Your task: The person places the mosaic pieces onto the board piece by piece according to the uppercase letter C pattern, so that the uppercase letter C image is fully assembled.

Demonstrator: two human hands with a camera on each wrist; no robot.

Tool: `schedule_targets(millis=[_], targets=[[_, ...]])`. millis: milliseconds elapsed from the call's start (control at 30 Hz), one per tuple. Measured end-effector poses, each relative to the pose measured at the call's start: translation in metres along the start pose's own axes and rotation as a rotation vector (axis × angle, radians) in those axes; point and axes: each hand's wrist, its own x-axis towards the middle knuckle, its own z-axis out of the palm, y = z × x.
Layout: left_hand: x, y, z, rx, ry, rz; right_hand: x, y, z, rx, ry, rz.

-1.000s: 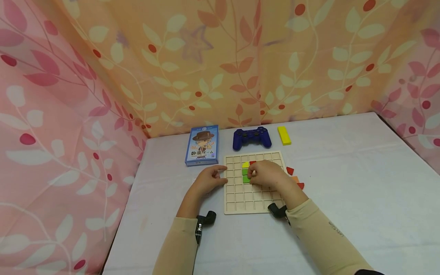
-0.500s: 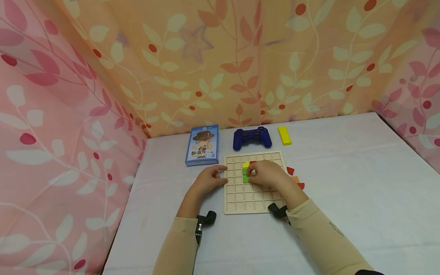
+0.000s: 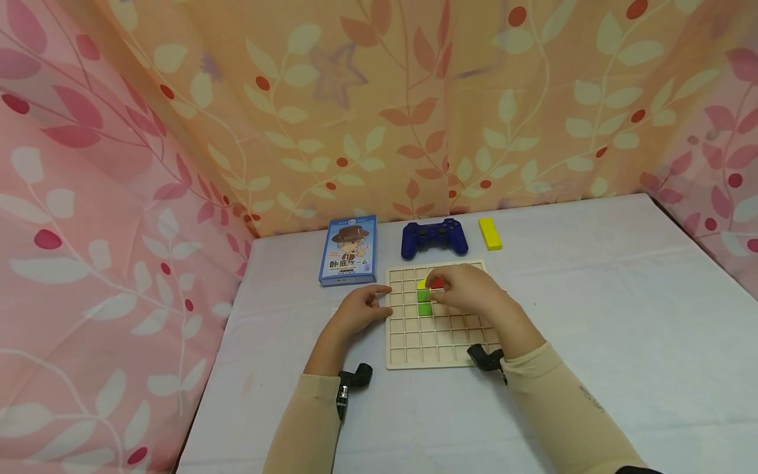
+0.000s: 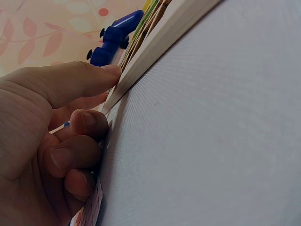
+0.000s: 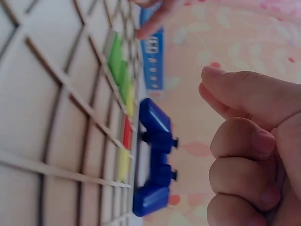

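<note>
A pale wooden grid board (image 3: pixel 408 355) lies on the table. My left hand (image 3: pixel 358 311) touches its left edge with thumb and index fingertips set apart; the left wrist view shows the other fingers curled in. My right hand (image 3: pixel 468 288) hovers over the upper right of the board, with thumb and index apart and no piece visible between them. Around its fingertips sit a yellow piece (image 3: pixel 422 284), a red piece (image 3: pixel 437 284), a green piece (image 3: pixel 424 295) and a lower green piece (image 3: pixel 425 309). A second yellow piece (image 5: pixel 123 165) shows beyond the red one.
Behind the board lie a blue boxed game (image 3: pixel 349 251), a blue game controller (image 3: pixel 434 238) and a yellow block (image 3: pixel 489 234). A printed paper (image 4: pixel 94 207) is partly under my left hand. Patterned curtains (image 3: pixel 379 118) stand behind the white table (image 3: pixel 604 316).
My right hand has moved up and slightly right, off the lower green piece, uncovering the red piece more. Loose red and orange pieces right of the board are now hidden. My left hand stays put.
</note>
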Motion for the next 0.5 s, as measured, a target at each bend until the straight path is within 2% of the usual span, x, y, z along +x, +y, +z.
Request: schedule_targets(millis=[500], targets=[[-0.002, 0.002, 0.0, -0.014, 0.006, -0.042, -0.029, -0.004, -0.047, 0.128, 0.105, 0.08]])
